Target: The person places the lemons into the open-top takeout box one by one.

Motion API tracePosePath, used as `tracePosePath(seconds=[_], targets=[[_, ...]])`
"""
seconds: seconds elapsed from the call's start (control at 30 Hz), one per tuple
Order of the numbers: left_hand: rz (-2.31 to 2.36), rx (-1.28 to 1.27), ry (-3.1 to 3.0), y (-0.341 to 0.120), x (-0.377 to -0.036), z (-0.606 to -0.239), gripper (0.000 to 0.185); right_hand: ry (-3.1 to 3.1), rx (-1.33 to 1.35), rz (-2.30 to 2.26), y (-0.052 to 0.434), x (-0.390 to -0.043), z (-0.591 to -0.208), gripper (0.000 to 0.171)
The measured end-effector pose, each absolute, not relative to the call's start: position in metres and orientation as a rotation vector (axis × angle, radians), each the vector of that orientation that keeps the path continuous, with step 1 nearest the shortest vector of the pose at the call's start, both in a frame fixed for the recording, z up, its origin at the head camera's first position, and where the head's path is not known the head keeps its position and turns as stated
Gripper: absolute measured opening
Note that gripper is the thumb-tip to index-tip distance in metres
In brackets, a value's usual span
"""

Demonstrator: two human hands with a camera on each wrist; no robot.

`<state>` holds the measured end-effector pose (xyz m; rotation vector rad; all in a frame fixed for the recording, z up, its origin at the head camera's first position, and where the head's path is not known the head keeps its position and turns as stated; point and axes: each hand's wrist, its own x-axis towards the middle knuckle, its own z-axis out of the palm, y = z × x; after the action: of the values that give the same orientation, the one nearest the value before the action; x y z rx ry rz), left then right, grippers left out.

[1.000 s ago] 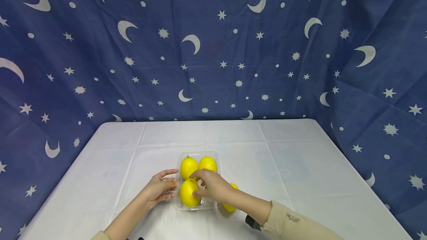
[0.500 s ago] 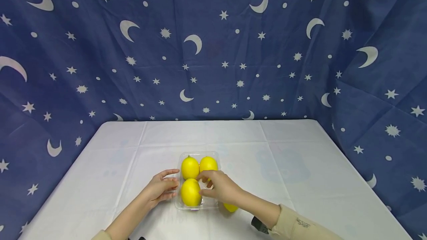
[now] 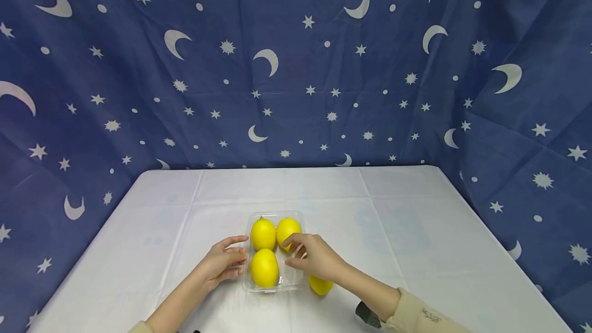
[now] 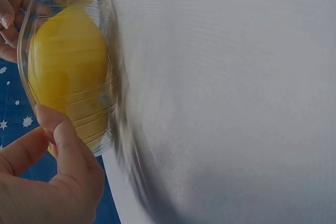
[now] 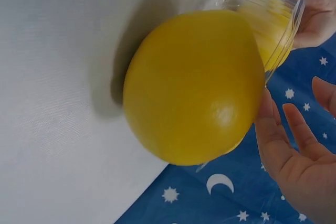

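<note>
Three lemons (image 3: 264, 266) sit in a clear tray (image 3: 294, 281) on the desk (image 3: 416, 230), steadied by the left hand (image 3: 222, 262) gripping its side, while the right hand (image 3: 316, 257), loosely curled and empty, hovers over the tray's vacant corner, a fourth lemon (image 3: 320, 285) beneath its wrist.

The tray (image 3: 275, 285) is thin clear plastic, glossy, with fine ribbed ridges along its walls that catch the light in the left wrist view. The lemons (image 3: 264, 267) inside it have a smooth, slightly waxy yellow skin with a soft sheen. The loose lemon (image 3: 320, 285) at the tray's 4 o'clock shows the same finish close up in the right wrist view, with a faint pitted texture. The tablecloth (image 3: 398, 209) is white, matt cloth with pressed fold creases. The backdrop (image 3: 296, 66) at 12 o'clock is matt blue fabric, wrinkled, printed with white moons and stars.
</note>
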<state>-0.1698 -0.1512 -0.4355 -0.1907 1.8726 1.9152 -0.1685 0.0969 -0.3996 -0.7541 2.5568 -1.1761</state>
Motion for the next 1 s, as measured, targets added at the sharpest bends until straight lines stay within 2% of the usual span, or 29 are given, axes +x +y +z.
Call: tracePosePath(seconds=[1.0], targets=[[1.913,-0.182,1.853,-0.151,-0.171,-0.436,0.054,2.668,-0.576,-1.214,0.145,-0.169,-0.403,0.025]])
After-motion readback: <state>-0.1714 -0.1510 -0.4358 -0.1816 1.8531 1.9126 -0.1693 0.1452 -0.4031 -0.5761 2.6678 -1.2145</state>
